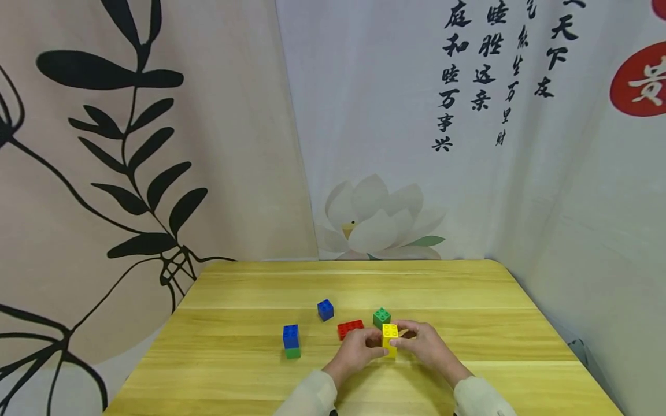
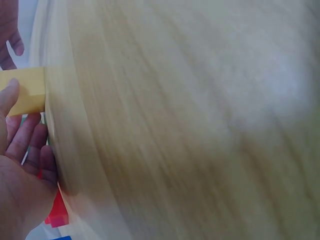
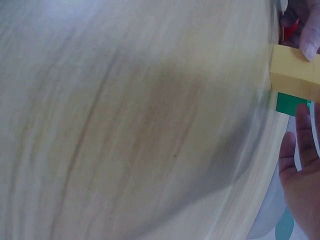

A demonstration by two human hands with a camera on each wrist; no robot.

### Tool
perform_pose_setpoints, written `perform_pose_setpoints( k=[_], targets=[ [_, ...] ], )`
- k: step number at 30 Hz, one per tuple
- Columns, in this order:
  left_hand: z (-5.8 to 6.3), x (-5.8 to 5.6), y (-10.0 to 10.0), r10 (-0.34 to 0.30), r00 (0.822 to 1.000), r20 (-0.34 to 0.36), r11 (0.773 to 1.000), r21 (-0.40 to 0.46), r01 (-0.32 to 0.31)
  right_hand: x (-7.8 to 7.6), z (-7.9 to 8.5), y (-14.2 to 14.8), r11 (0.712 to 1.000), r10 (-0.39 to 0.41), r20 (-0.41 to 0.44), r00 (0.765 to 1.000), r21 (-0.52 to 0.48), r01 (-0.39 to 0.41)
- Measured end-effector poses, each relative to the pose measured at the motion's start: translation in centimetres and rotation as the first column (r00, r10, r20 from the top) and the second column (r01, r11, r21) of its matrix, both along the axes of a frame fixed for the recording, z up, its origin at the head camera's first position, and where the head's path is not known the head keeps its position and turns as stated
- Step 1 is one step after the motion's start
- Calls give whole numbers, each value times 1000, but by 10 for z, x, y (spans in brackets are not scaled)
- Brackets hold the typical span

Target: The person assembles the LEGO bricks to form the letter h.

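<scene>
Two yellow building blocks [image 1: 389, 342] appear stacked, standing upright on the table between both hands. My left hand [image 1: 358, 350] pinches the yellow stack from the left, and its thumb lies on the near face in the left wrist view. From the right, my right hand [image 1: 425, 345] holds the same stack with thumb and forefinger; its other fingers [image 3: 303, 132] extend beside it. Just behind stands a green block [image 1: 381, 316]. A red block [image 1: 350, 329] lies behind the left hand, partly covered by it.
Left of the hands, a blue block [image 1: 291, 335] sits on top of a green block [image 1: 293, 352]. Another blue block [image 1: 325, 309] stands alone farther back. The wooden table [image 1: 250, 289] ends at a printed curtain [image 1: 244, 144].
</scene>
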State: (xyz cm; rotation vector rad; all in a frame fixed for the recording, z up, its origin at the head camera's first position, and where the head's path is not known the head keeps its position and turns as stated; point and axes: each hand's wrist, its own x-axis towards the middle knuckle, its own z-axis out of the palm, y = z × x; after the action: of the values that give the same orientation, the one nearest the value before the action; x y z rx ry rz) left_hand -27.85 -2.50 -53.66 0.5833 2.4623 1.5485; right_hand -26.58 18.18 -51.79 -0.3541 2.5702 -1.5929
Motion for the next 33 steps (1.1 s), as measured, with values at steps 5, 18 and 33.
perform_pose_setpoints(
  k=[5, 18, 33],
  targets=[
    [1, 0, -1, -11, 1000, -8, 1000, -6, 11, 1, 0, 0, 1000, 1, 1, 1000, -8, -1],
    [2, 0, -2, -21, 1000, -3, 1000, -3, 21, 0, 2, 0, 1000, -1, 18, 1000, 1, 1],
    [2, 0, -4, -29, 999, -14, 999, -27, 29, 3, 1, -2, 999, -28, 31, 999, -16, 28]
  ],
)
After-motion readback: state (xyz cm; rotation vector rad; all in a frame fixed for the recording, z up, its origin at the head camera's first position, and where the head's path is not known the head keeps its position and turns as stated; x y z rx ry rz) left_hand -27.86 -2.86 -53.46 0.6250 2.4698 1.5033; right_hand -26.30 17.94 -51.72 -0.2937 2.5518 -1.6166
